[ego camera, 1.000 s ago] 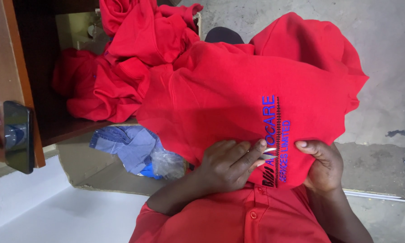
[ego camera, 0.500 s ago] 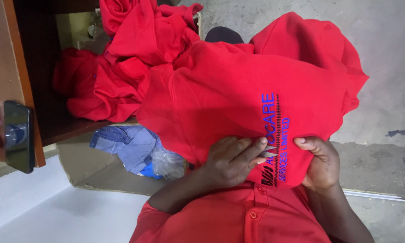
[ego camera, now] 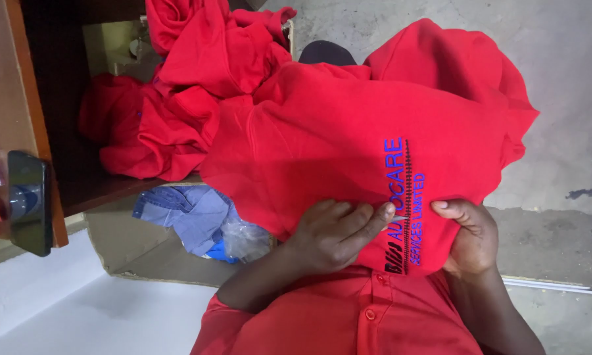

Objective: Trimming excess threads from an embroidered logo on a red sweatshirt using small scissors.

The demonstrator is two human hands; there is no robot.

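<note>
The light on my work is even and fairly bright, soft daylight by the look of it, with no hard glare anywhere. The red shirt point(ego camera: 348, 138) I hold shows its folds through gentle shading, and the embroidered lettering on it is sharp. My left hand point(ego camera: 332, 233) and right hand point(ego camera: 470, 236) are in focus, without motion blur. The shelf recess point(ego camera: 59, 85) at upper left falls into deep shadow. The concrete floor point(ego camera: 565, 98) looks pale and flatly lit.
</note>
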